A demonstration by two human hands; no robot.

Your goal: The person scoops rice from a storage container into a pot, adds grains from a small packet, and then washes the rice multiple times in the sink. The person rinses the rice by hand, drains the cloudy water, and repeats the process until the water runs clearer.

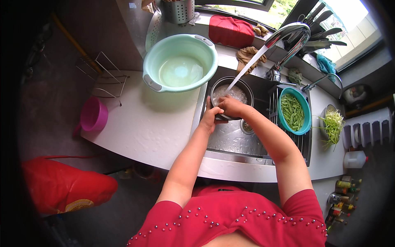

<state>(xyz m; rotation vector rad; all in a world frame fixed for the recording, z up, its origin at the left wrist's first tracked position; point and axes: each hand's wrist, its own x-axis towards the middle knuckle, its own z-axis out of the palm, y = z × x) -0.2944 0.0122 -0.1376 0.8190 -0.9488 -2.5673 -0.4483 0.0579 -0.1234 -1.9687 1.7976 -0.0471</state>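
A round metal pot [250, 92] stands in the stainless-steel sink [228, 142], with frothy water [234, 94] inside. From the chrome faucet [304, 34] a stream of water [247, 68] runs down into it. My left hand [211, 116] holds the pot's near left side, thumb up along the rim. Across the near rim reaches my right hand [230, 106], its fingers down in the pot at the water. What those fingers touch is hidden. The sink's drain [247, 126] shows just beyond the pot's near right side.
Left of the sink is a mint-green basin [182, 86] with water. A teal oval basket [309, 123] of cut green beans [291, 111] sits on the right-hand rack. Beyond it stands a bowl of pale green shoots [333, 123]. Knives [327, 31] stand behind the faucet; a magenta dipper [94, 114] lies far left.
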